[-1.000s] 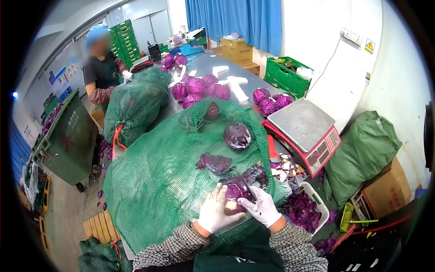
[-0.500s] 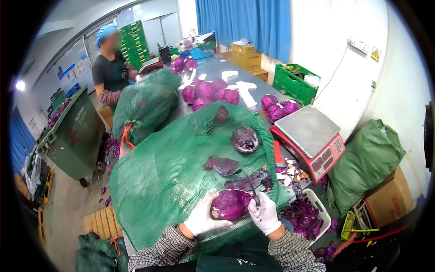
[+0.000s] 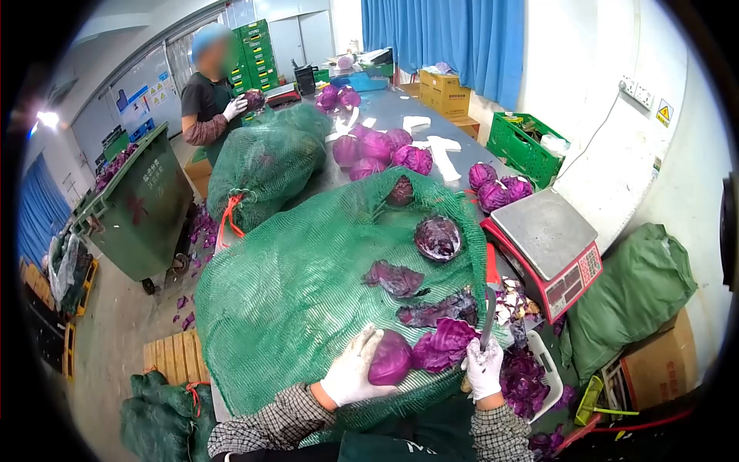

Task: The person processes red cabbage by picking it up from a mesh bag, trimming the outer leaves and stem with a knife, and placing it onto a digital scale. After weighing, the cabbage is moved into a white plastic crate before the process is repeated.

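My left hand [image 3: 356,368], in a white glove, is wrapped round the left side of a smooth red cabbage [image 3: 390,359] low over the green mesh sack [image 3: 285,300]. A knife [image 3: 489,317] with its blade pointing up is gripped in my gloved right hand [image 3: 483,368]. Between the cabbage and that hand spreads a curled purple leaf [image 3: 445,345], its right edge at my fingers. Loose dark leaves [image 3: 394,279] lie on the sack just beyond. Farther up sits another cabbage [image 3: 438,238] with a dark, dull surface.
A white basket [image 3: 548,373] of purple leaves stands at my right, below a red scale [image 3: 550,239]. Several cabbages [image 3: 375,145] rest on the grey table. A filled mesh sack [image 3: 265,165] lies at the left; behind it a co-worker [image 3: 212,92] holds a cabbage. A green bin [image 3: 142,208] stands beyond.
My right hand has moved right with the knife, and a leaf now stretches away from the cabbage, baring a smoother surface. The co-worker has lifted a cabbage. The view has shifted slightly.
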`<state>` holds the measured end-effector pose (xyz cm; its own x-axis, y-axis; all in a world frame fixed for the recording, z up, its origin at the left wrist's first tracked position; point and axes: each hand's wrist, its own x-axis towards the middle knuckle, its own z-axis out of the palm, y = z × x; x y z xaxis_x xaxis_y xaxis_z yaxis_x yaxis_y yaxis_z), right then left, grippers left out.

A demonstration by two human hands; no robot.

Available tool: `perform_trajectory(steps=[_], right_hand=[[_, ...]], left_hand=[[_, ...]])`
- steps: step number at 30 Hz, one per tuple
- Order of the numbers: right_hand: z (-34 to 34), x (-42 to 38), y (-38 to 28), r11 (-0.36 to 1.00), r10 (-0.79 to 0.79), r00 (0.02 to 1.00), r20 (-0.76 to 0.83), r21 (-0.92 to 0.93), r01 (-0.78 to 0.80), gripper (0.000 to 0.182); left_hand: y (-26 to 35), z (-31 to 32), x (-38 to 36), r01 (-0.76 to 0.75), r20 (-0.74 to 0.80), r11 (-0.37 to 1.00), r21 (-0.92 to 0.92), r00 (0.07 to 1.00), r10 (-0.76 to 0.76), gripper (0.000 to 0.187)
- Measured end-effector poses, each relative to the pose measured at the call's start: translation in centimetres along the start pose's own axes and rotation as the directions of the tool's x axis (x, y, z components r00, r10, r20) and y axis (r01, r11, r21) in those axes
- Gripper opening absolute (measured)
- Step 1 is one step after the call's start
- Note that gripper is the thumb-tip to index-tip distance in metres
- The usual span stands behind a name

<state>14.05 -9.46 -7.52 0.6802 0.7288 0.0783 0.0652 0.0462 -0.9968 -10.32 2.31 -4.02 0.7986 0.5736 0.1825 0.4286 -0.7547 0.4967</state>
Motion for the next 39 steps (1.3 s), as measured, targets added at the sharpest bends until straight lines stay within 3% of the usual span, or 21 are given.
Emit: perform_trajectory(steps=[2, 3, 4, 6, 8, 9, 10, 11, 12, 13, 14, 15, 17, 18, 19, 22, 23, 25, 30, 33, 39], right_hand=[[-0.5, 0.1, 0.7, 1.0, -0.025, 1.0, -0.012, 0.015, 0.026, 0.012], [-0.7, -0.1, -0.4, 0.999, -0.005, 1.0, -0.028, 0.032, 0.006, 0.007], [-1.7, 0.3, 0.1, 0.979, 0.031, 0.997, -0.076, 0.202, -0.015, 0.005], [-4.7, -0.2, -1.0, 0.981, 0.058, 0.978, -0.199, 0.194, -0.019, 0.01], [-8.9, -1.3, -3.5, 0.997, -0.023, 0.959, -0.281, -0.072, 0.003, 0.023], [-11.2, -1.5, -3.4, 0.947, -0.145, 0.954, -0.264, -0.315, 0.057, 0.031], [-13.4, -1.7, -3.4, 0.836, -0.265, 0.933, -0.242, -0.54, 0.097, 0.04], [-14.8, -2.0, -3.7, 0.54, -0.418, 0.899, -0.129, -0.831, 0.131, 0.048], [-13.8, -2.7, -4.9, 0.653, -0.372, 0.906, -0.202, -0.751, 0.101, 0.057], [-12.2, -3.2, -6.6, 0.743, -0.345, 0.916, -0.205, -0.656, 0.133, 0.05], [-9.6, -3.9, -10.1, 0.85, -0.166, 0.966, -0.197, -0.526, 0.039, 0.044], [-9.1, -3.9, -8.1, 0.742, -0.285, 0.956, -0.071, -0.647, 0.173, 0.039], [-6.1, -3.7, -4.6, 0.852, -0.29, 0.955, 0.054, -0.44, 0.284, 0.048], [-4.8, -3.5, -5.2, 0.849, -0.27, 0.953, 0.14, -0.432, 0.304, 0.051], [-3.7, -3.2, -5.4, 0.906, -0.202, 0.966, 0.163, -0.345, 0.248, 0.052], [-2.1, -2.4, -5.3, 0.914, -0.152, 0.96, 0.236, -0.337, 0.227, 0.046], [-1.9, -2.3, -5.2, 0.912, -0.157, 0.953, 0.26, -0.331, 0.241, 0.049], [-1.7, -2.1, -5.0, 0.906, -0.165, 0.937, 0.309, -0.327, 0.268, 0.055], [-1.9, -0.7, -4.2, 0.834, -0.066, 0.914, 0.4, -0.481, 0.27, 0.049], [-2.5, -0.2, -3.7, 0.738, -0.193, 0.869, 0.456, -0.516, 0.435, 0.04], [-2.1, 0.2, -4.5, 0.571, -0.317, 0.802, 0.506, -0.573, 0.588, 0.03]], left_hand=[[-0.5, 0.0, 0.0, -0.017, -0.078, 0.996, -0.092, 0.997, 0.01, 0.107], [-0.8, 0.1, 0.1, 0.033, -0.072, 0.948, -0.318, 0.996, -0.059, 0.106], [-1.2, 0.2, 0.0, 0.081, -0.043, 0.847, -0.525, 0.992, -0.122, 0.104], [-1.6, 0.5, 0.0, 0.102, -0.013, 0.608, -0.787, 0.983, -0.182, 0.099], [-1.3, 1.0, 0.4, 0.063, 0.022, 0.296, -0.953, 0.99, -0.138, 0.097], [-1.4, 1.5, 0.9, 0.04, 0.022, 0.168, -0.985, 0.994, -0.105, 0.098], [-0.7, 1.1, 1.7, 0.066, 0.057, 0.119, -0.991, 0.995, -0.078, 0.098], [-0.1, 1.0, 2.3, 0.115, 0.11, 0.058, -0.992, 0.991, -0.083, 0.098], [0.3, 1.2, 2.8, 0.144, 0.141, 0.038, -0.989, 0.987, -0.079, 0.098], [0.6, 1.4, 3.6, 0.171, 0.17, 0.021, -0.985, 0.983, -0.07, 0.097], [0.8, 1.9, 4.0, 0.169, 0.164, 0.062, -0.984, 0.984, -0.074, 0.097], [1.3, 2.3, 4.5, 0.157, 0.145, 0.151, -0.976, 0.986, -0.083, 0.097], [2.4, 2.5, 4.7, 0.132, 0.103, 0.339, -0.932, 0.989, -0.101, 0.097], [2.6, 2.8, 4.7, 0.143, 0.122, 0.338, -0.93, 0.989, -0.083, 0.097], [3.0, 2.8, 4.9, 0.063, 0.06, 0.47, -0.881, 0.998, -0.021, 0.098], [2.7, 3.5, 4.9, 0.007, 0.071, 0.609, -0.793, 0.994, 0.08, 0.103], [2.0, 3.8, 4.7, -0.074, 0.047, 0.774, -0.629, 0.99, 0.132, 0.102], [2.2, 3.7, 4.7, -0.247, -0.029, 0.876, -0.414, 0.965, 0.259, 0.103], [3.2, 3.4, 4.8, -0.354, 0.015, 0.9, -0.255, 0.929, 0.369, 0.102], [3.4, 3.6, 5.3, -0.375, 0.034, 0.886, -0.272, 0.917, 0.398, 0.099], [4.0, 3.3, 6.1, -0.296, 0.126, 0.91, -0.291, 0.931, 0.343, 0.102]])
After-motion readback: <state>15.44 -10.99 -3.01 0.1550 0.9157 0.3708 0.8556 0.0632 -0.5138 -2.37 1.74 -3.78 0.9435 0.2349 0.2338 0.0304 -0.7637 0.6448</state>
